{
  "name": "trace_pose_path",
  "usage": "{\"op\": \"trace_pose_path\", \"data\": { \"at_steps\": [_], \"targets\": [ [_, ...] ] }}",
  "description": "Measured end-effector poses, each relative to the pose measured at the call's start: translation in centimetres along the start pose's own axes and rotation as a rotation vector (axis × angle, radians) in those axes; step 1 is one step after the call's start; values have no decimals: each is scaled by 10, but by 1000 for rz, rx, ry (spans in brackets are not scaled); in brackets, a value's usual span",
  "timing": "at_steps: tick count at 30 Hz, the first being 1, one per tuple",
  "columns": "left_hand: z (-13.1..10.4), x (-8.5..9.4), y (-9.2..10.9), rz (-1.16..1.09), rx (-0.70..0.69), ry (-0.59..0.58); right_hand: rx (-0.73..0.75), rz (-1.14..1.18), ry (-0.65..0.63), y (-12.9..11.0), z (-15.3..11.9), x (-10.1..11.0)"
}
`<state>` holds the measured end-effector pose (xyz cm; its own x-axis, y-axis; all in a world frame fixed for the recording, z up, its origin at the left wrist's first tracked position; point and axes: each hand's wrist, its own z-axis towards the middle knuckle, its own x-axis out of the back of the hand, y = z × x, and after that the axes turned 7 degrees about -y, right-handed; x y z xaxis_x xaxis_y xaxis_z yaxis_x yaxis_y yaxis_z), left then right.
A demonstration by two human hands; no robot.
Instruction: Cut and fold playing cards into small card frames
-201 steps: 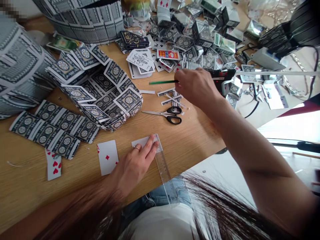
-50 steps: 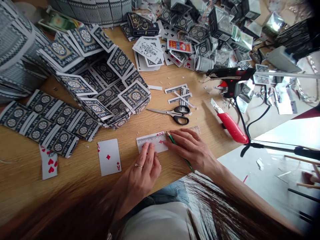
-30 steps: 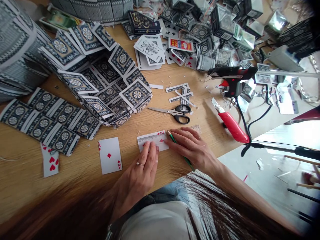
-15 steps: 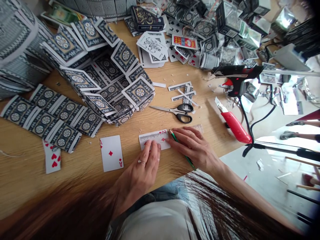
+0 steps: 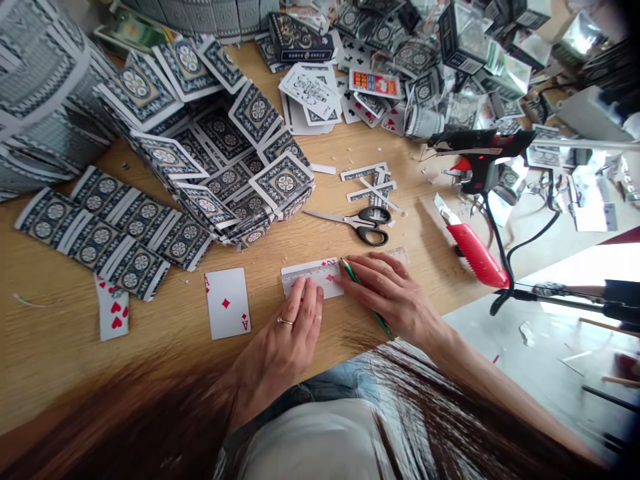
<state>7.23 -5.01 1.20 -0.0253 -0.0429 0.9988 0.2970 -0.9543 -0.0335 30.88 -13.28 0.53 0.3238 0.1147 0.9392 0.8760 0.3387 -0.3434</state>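
A two of diamonds (image 5: 331, 288) lies on the table with a clear ruler (image 5: 400, 254) across it. My left hand (image 5: 286, 340) presses its fingertips, held close together, on the ruler and card. A green pencil (image 5: 382, 323) is under the fingers of my right hand (image 5: 393, 293), its tip at the card's right end. To the left, an ace of diamonds (image 5: 227, 304) lies face up. Black-handled scissors (image 5: 367, 222) rest beyond the card, near some cut card strips (image 5: 373, 189).
An open structure of folded cards (image 5: 220, 147) stands at the back left, beside joined cards (image 5: 90, 233). A red cutter (image 5: 477, 255) and a black glue gun (image 5: 475, 157) are at the right. Card boxes and loose cards (image 5: 310, 93) lie behind.
The view has shifted slightly, so the table things appear a little further right. Both hands, the ruler and the pencil stay nearly in place on the card.
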Motion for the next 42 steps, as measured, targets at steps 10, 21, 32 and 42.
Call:
{"op": "trace_pose_path", "data": {
  "at_steps": [10,21,32,42],
  "targets": [
    [-1,-4,2,14,12,16,2,-6,20,-1,0,0],
    [0,-4,2,0,34,31,-1,-21,42,0,1,-3],
    [2,0,2,20,25,23,-3,-39,37,-2,3,-1],
    [2,-3,4,23,32,34,-2,-57,12,-3,3,0]
  ]
}}
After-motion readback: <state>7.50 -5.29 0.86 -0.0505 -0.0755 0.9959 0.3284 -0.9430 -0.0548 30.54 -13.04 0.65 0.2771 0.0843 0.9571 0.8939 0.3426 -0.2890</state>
